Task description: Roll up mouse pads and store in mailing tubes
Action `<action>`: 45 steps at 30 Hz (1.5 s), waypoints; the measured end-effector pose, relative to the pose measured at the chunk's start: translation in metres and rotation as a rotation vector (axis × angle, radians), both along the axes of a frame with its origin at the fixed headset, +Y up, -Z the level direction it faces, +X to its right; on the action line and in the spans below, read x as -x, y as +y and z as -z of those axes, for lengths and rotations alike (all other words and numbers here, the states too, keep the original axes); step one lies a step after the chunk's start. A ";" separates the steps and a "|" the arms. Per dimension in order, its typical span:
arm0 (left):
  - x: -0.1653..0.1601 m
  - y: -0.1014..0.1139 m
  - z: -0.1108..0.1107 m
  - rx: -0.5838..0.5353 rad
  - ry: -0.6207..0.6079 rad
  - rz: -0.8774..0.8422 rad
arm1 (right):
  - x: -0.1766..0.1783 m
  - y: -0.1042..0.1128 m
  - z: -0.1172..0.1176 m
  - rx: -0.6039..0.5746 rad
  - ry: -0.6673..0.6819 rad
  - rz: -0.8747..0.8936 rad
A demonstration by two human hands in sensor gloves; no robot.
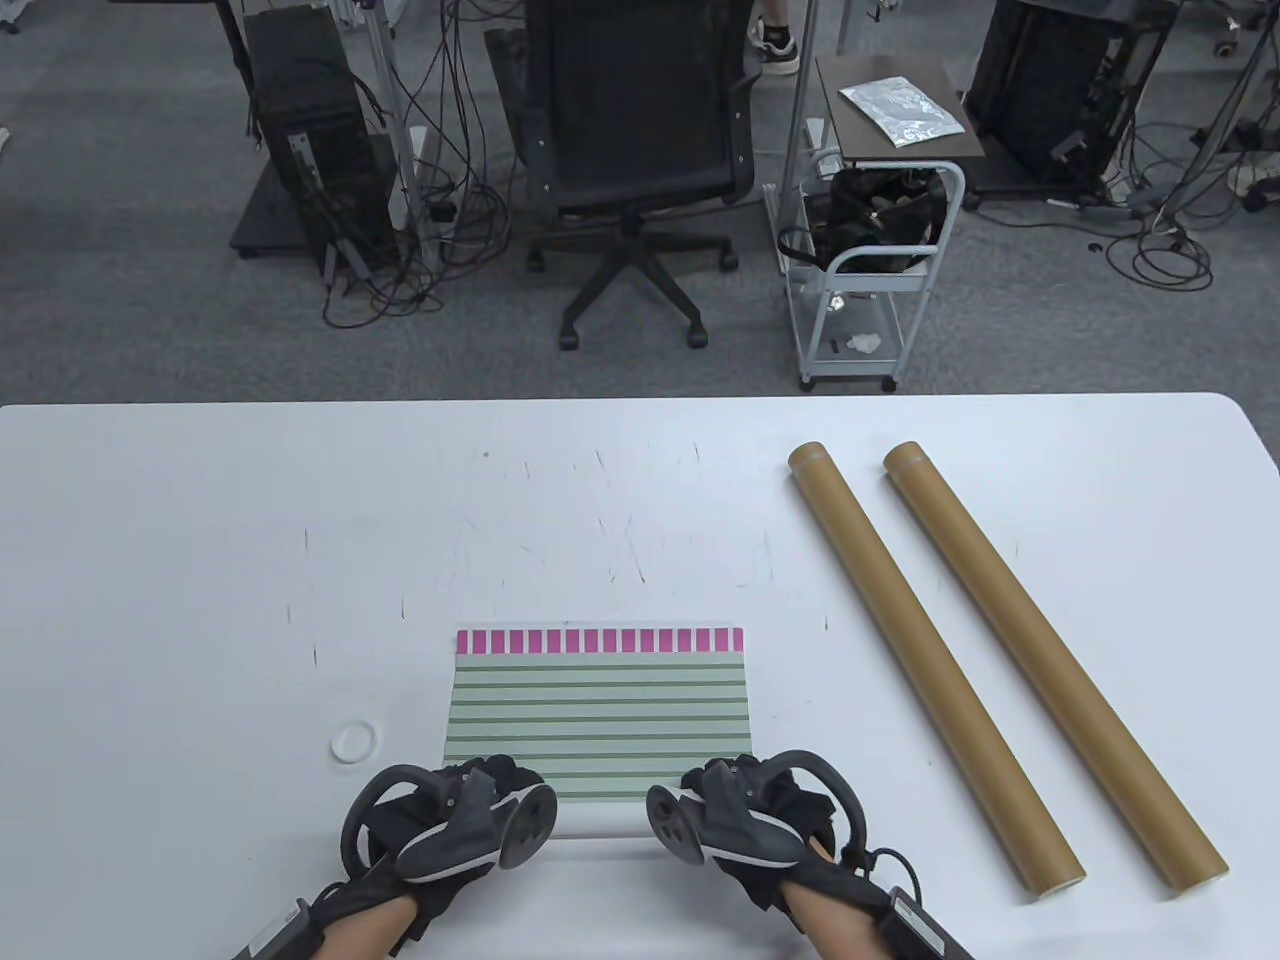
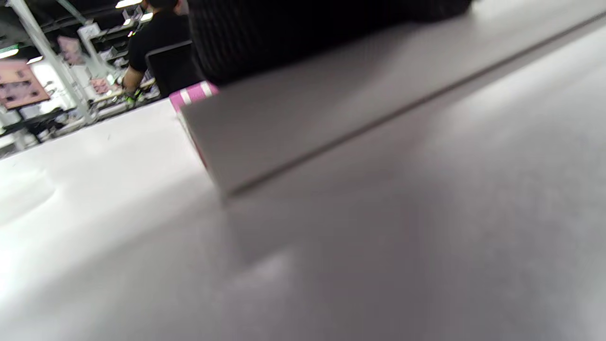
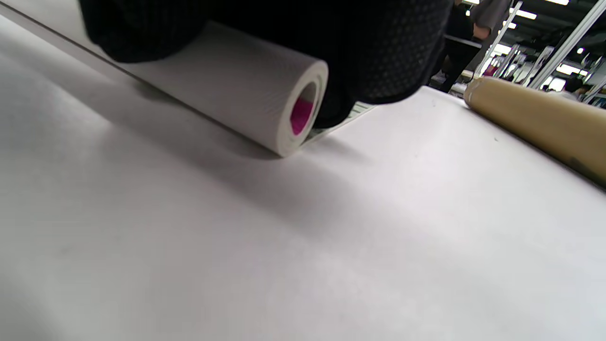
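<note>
A mouse pad (image 1: pixel 600 715) with green stripes and a pink far border lies flat near the table's front edge. Its near end is rolled into a white roll (image 1: pixel 600 822) with the underside outward. My left hand (image 1: pixel 480 795) grips the roll's left end and my right hand (image 1: pixel 740 795) grips its right end. In the right wrist view the gloved fingers (image 3: pixel 378 52) curl over the roll (image 3: pixel 246 90), whose open end shows pink inside. The left wrist view shows dark fingers (image 2: pixel 265 33) on the roll (image 2: pixel 331 109). Two brown mailing tubes (image 1: pixel 930 660) (image 1: pixel 1050 660) lie side by side to the right.
A small white round cap (image 1: pixel 352 742) lies on the white table (image 1: pixel 200 560) left of the pad. Beyond the table's far edge stand an office chair (image 1: pixel 635 150) and a wheeled cart (image 1: pixel 870 270). The nearer tube (image 3: pixel 539 118) runs close by my right hand.
</note>
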State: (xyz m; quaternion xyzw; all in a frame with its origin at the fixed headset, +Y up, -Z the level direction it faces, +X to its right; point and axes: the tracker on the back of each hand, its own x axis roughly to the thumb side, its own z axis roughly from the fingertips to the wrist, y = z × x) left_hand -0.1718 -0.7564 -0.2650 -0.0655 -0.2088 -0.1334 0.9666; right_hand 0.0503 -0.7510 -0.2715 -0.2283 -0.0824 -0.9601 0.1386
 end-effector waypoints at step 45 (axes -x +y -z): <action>-0.010 -0.005 -0.004 -0.099 0.022 0.098 | -0.006 -0.001 -0.004 -0.077 0.053 0.009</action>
